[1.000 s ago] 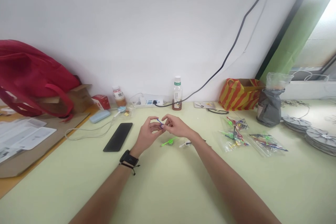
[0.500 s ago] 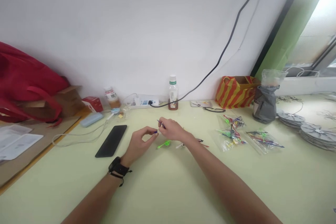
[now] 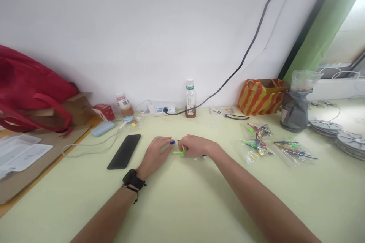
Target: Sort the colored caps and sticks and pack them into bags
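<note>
Head: phone (image 3: 124,152) near left hand (image 3: 153,156)

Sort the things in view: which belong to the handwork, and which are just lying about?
In the work:
small blue piece, at the left hand
green piece, by the right hand
probably the bagged coloured parts

Lying about:
black phone
green-banded bottle
striped bag
power strip

Wall: I view, remotely, a plain white wall (image 3: 142,26) beyond the left hand (image 3: 155,157) and right hand (image 3: 196,145) | Table: pale green tabletop (image 3: 176,205) below both | Left of left hand: orange-brown surface (image 3: 5,207) | Far right of right hand: window (image 3: 346,41), green panel (image 3: 312,45) alongside | Light: brightest at window.
</note>
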{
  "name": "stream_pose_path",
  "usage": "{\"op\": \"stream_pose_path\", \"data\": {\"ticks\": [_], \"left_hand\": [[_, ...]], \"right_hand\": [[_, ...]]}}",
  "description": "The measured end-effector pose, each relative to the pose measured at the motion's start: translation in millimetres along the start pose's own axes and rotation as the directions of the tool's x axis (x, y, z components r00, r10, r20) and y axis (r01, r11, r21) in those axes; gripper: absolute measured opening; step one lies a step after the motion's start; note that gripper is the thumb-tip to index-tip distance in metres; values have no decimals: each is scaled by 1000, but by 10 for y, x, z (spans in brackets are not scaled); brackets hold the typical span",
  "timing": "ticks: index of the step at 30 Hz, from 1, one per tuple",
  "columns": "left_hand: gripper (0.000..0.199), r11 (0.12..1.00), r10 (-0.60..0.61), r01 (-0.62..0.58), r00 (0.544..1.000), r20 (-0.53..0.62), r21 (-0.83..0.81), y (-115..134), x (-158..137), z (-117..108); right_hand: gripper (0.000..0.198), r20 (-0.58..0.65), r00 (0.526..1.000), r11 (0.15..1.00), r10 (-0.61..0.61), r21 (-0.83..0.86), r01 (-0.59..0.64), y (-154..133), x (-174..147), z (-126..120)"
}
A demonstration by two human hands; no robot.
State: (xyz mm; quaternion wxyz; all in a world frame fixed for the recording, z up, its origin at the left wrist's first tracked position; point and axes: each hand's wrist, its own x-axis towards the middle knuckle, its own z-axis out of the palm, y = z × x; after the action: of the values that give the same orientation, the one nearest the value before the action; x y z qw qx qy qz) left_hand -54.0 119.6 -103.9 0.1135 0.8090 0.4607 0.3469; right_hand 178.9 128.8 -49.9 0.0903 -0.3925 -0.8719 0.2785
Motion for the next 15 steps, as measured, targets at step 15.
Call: {"op": "stream_pose_path", "data": {"ticks": [15], "left_hand": [[14,969,105,-121,991,-82,-217,419,-79,-15]], "right_hand": [[14,-62,996,750,-59,656,86,21,111,42]]}}
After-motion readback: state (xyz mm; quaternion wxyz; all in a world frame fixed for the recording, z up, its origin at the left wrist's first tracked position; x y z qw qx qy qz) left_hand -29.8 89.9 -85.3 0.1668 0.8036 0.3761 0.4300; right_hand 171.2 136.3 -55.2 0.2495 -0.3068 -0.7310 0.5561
